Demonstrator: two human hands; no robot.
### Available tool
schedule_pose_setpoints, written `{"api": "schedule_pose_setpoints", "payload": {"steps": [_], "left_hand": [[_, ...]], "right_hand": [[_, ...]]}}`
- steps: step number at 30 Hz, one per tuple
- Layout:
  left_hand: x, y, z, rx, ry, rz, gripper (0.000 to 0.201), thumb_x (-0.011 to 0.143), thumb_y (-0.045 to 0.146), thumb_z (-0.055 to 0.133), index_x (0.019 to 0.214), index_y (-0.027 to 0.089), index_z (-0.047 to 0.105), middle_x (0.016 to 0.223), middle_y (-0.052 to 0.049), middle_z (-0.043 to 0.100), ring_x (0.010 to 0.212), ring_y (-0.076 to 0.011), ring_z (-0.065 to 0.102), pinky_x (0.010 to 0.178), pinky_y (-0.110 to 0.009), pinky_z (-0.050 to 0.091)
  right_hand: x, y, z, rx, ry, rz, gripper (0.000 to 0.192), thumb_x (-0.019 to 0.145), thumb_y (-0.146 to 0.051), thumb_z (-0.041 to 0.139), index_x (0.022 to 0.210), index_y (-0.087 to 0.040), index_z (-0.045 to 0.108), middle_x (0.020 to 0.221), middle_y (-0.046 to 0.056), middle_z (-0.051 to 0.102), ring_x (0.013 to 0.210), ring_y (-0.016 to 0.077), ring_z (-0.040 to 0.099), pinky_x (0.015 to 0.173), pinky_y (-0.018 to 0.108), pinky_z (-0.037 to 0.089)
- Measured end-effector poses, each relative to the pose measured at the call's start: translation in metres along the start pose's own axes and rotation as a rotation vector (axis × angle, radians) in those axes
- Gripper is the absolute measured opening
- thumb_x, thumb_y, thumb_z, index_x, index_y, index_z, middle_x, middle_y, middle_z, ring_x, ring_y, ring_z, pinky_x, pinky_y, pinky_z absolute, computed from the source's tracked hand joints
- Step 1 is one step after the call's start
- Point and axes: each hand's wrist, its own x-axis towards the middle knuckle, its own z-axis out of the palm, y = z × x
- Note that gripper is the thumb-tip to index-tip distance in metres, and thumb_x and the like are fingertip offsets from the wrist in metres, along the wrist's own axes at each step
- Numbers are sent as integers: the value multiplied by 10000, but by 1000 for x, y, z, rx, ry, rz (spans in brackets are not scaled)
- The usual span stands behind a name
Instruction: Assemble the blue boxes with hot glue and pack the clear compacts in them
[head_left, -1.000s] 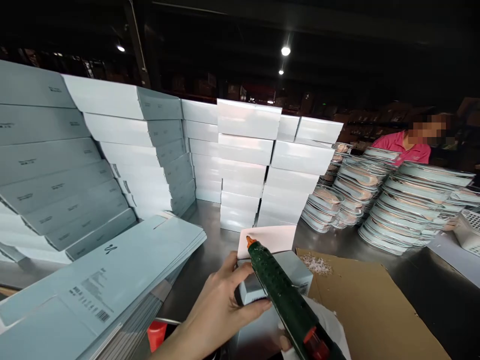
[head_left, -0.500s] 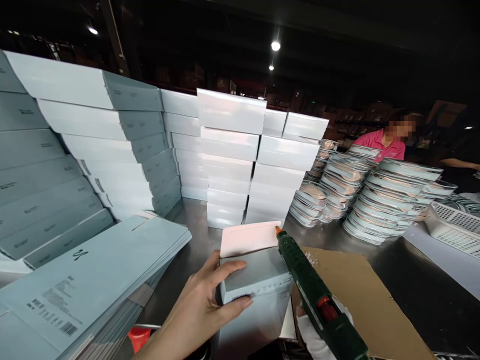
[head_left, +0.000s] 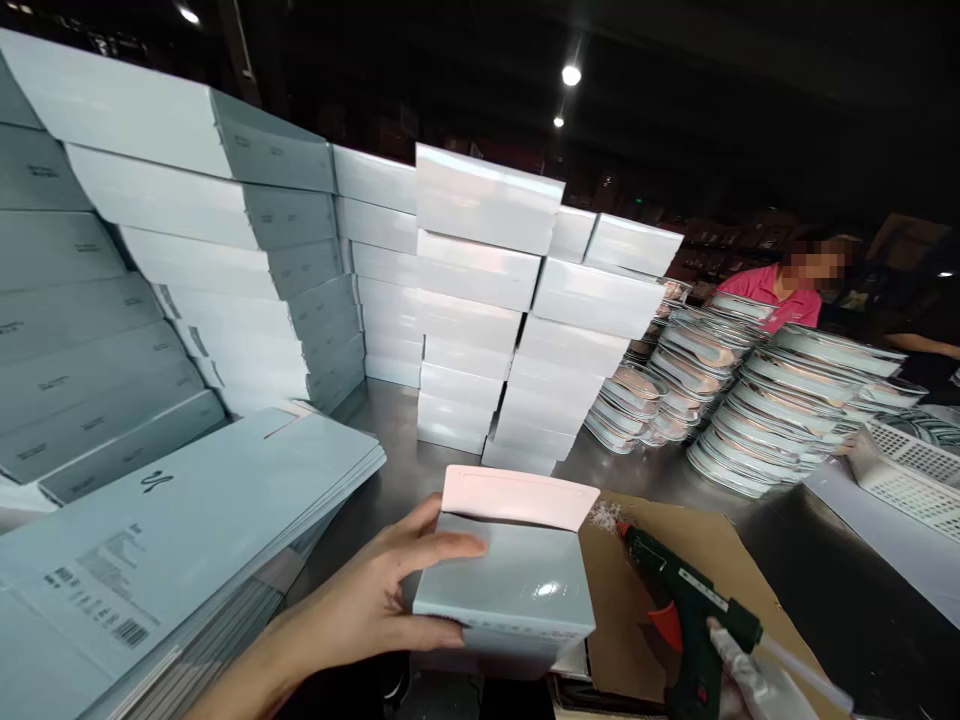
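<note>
My left hand (head_left: 405,585) grips the left side of a pale blue box (head_left: 517,575), fingers on its upper face and thumb on the near side. The box's end flap (head_left: 517,497) stands up, showing its pink inner side. My right hand (head_left: 750,675), in a white glove, is at the back of the handle of a dark green hot glue gun (head_left: 690,590) with a red trigger. The gun's nozzle points away to the left, low over a brown cardboard sheet (head_left: 630,640), near whitish strands of glue (head_left: 604,515). Most of the right hand's fingers are hidden.
Flattened pale blue cartons (head_left: 225,500) lie stacked at left. Closed boxes (head_left: 480,320) form tall stacks behind. Stacks of clear-covered round packs (head_left: 795,400) and a white plastic basket (head_left: 911,470) stand at right. A person in a pink shirt (head_left: 757,285) is beyond them.
The glue gun has moved from the flap's right edge down and right, onto or just above the cardboard. The box has tilted in my left hand, so its upper face shows more.
</note>
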Motion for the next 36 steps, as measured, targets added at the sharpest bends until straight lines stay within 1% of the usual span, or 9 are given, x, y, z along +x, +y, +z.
{"api": "schedule_pose_setpoints", "payload": {"steps": [3, 5, 7, 10, 16, 20, 25, 31, 36], "left_hand": [[1, -1, -2, 9, -19, 3, 530, 732, 331, 915, 1242, 350, 769, 1374, -89, 620, 1266, -348, 629, 1006, -373, 566], [0, -3, -3, 6, -7, 31, 510, 752, 353, 907, 1241, 358, 765, 1393, -87, 601, 1269, -345, 626, 1022, -381, 557], [0, -6, -2, -2, -2, 73, 485, 785, 388, 888, 1250, 372, 751, 1393, -84, 594, 1261, -338, 635, 1026, -388, 556], [0, -14, 10, -11, 56, 206, 427, 846, 448, 833, 1250, 377, 714, 1430, -83, 531, 1274, -325, 633, 1016, -389, 564], [2, -33, 35, -175, 328, 559, 621, 969, 407, 709, 1458, 495, 336, 1355, -33, 489, 1409, -222, 509, 1143, -404, 478], [0, -21, 18, 39, 116, 508, 263, 996, 245, 666, 1241, 337, 697, 1261, -81, 539, 1407, -298, 491, 1132, -411, 496], [0, -7, 4, 178, -8, 512, 184, 1004, 216, 639, 1151, 261, 740, 1214, -112, 606, 1448, -344, 445, 1177, -535, 441], [2, -9, 7, 119, 27, 513, 288, 934, 142, 731, 1186, 282, 715, 1429, -142, 575, 1568, -369, 273, 1192, -556, 409], [-4, -22, 7, -83, 324, 367, 252, 898, 236, 794, 1136, 316, 768, 1337, -113, 691, 1303, -326, 643, 1039, -418, 561]], "right_hand": [[-2, -16, 2, 12, 14, -57, 458, 648, -612, 856, 930, -264, 759, 745, 79, 796, 800, 337, 797, 675, 366, 649], [-9, -36, 28, 80, -51, -274, 784, 625, -601, 899, 1296, -288, 641, 1133, 109, 800, 1065, 321, 764, 891, 371, 629], [-17, -56, 62, 135, -306, -570, 1081, 724, -591, 865, 1598, -394, 260, 1567, 109, 534, 1388, 290, 572, 1120, 437, 490], [-22, -68, 98, 95, -614, -793, 995, 854, -539, 783, 1600, -531, 123, 1616, 54, 477, 1462, 263, 483, 1163, 519, 407], [-23, -54, 102, -105, -545, -1053, 592, 965, -227, 617, 1509, -376, 437, 1484, 118, 590, 1387, 260, 575, 1121, 425, 485], [-31, -69, 110, -252, -580, -1241, 600, 913, -189, 662, 1474, -335, 509, 1301, 89, 672, 1413, 282, 524, 1139, 452, 485], [-34, -84, 117, -343, -514, -1398, 466, 966, -136, 603, 1397, -313, 591, 1308, 79, 679, 1469, 258, 429, 1172, 461, 452], [-35, -89, 122, -247, -531, -1455, 440, 941, -63, 607, 1336, -256, 599, 1265, 53, 679, 1445, 196, 417, 1177, 375, 429], [-15, -53, 124, 21, -292, -1220, 607, 1011, -440, 581, 1571, -352, 362, 1617, 75, 432, 1470, 251, 446, 1109, 423, 517]]}}
